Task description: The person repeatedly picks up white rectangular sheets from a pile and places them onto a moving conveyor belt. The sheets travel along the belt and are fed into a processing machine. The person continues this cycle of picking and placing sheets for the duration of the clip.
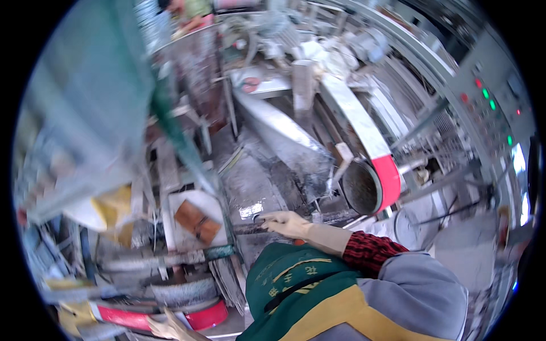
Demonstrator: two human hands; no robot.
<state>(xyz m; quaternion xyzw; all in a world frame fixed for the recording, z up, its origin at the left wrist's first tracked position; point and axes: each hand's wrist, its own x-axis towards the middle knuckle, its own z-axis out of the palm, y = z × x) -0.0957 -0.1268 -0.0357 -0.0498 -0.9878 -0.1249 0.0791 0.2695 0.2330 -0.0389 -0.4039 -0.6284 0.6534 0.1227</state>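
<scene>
Fingers [273, 217] of the right hand [292, 225], centre of the frame, are at a small dark piece [257, 218], grip unclear; at lower left the left hand [166, 327] overlaps a red band [207, 316], whether clasping it I cannot tell.

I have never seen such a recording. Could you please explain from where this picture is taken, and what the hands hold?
No robot here: this rounded picture comes from a camera worn on a person's head, looking down. Near the centre is the right hand, with a small dark thing at its fingertips; I cannot tell what it is, or whether it is held. The left hand, bottom left, is at a red-and-white band; its grip is unclear. A brown block lies on a pale tray.
</scene>
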